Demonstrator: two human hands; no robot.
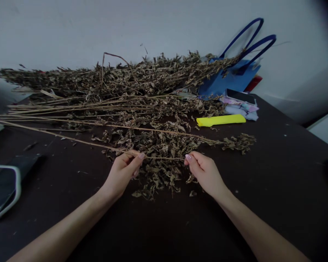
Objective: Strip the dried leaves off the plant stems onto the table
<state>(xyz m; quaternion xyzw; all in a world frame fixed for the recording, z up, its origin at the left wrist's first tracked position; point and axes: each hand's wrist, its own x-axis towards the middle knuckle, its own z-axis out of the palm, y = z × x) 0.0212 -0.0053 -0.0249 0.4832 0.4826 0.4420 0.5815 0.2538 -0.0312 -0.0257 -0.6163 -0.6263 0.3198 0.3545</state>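
A long, thin dried plant stalk [79,140] runs in from the left edge, and my left hand [125,168] pinches it between thumb and fingers. Its bare thin end stretches across to my right hand [202,170], whose thumb and fingers are closed on the tip. Beneath the stalk and between both hands lies a loose heap of crumpled dried leaves [161,178]. Just beyond, another stalk [142,128] lies slantwise, with a leafy tip [240,143] at its right end.
Behind the heap, a large bundle of dried leafy stalks [153,76] lies along the wall. A blue bag [215,82], a phone [239,96] on folded cloth and a yellow wrapper [221,120] are at the back right. A white-rimmed object [18,182] sits at the left on the dark table [273,196].
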